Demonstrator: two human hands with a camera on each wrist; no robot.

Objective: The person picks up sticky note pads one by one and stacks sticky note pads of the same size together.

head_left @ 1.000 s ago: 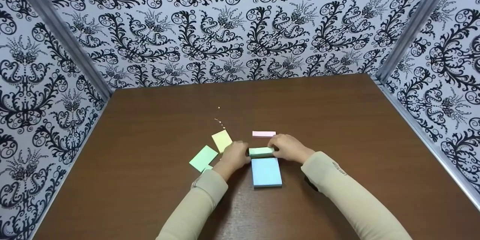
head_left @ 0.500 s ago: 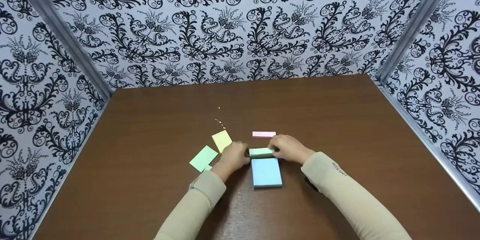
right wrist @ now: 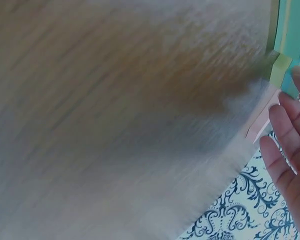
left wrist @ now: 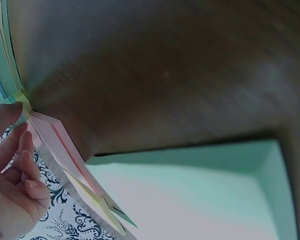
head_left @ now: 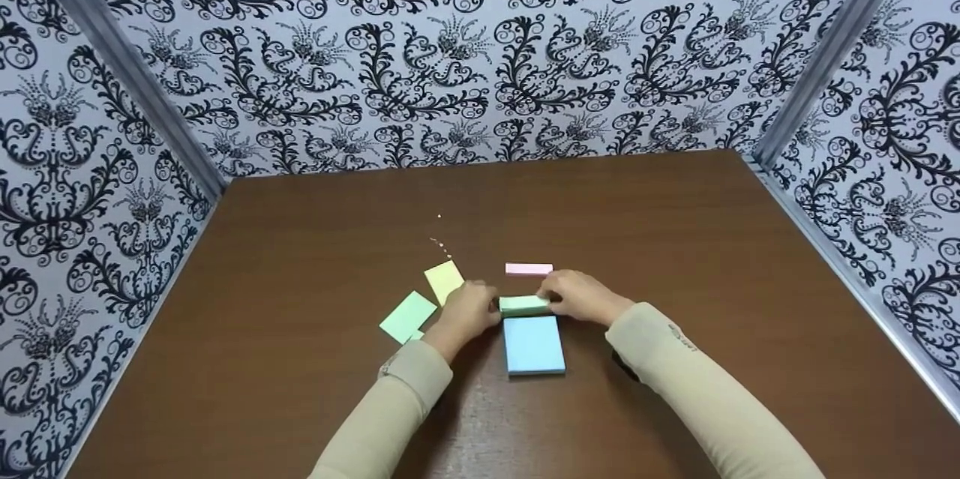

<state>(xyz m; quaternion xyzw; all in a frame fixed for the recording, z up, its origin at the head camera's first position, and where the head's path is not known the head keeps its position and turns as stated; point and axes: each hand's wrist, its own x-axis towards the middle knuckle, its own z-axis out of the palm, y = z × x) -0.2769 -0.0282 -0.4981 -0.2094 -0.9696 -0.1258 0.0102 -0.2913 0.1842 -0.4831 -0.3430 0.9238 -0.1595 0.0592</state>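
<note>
My left hand (head_left: 466, 314) and right hand (head_left: 583, 297) pinch a narrow block of green and yellow sticky notes (head_left: 524, 304) by its two short ends. In the left wrist view, thumb and index finger meet at the end of that block (left wrist: 24, 102), whose layers show yellow and teal. The right wrist view has the thumb and fingertips at its other end. Just in front of it lies a wider stack with a light blue sticky note pad (head_left: 533, 345) on top and green edges below. Behind it is a narrow pink sticky note pad (head_left: 529, 269).
To the left lie a pale yellow pad (head_left: 445, 282) and a green pad (head_left: 407, 317), with another green piece partly hidden behind the left wrist. Small scraps (head_left: 441, 245) dot the brown table (head_left: 637, 217). Patterned walls (head_left: 480, 52) border its back and sides.
Almost nothing differs. Both hands keep hold of the block of sticky notes at the same place, and the pads around it lie as before.
</note>
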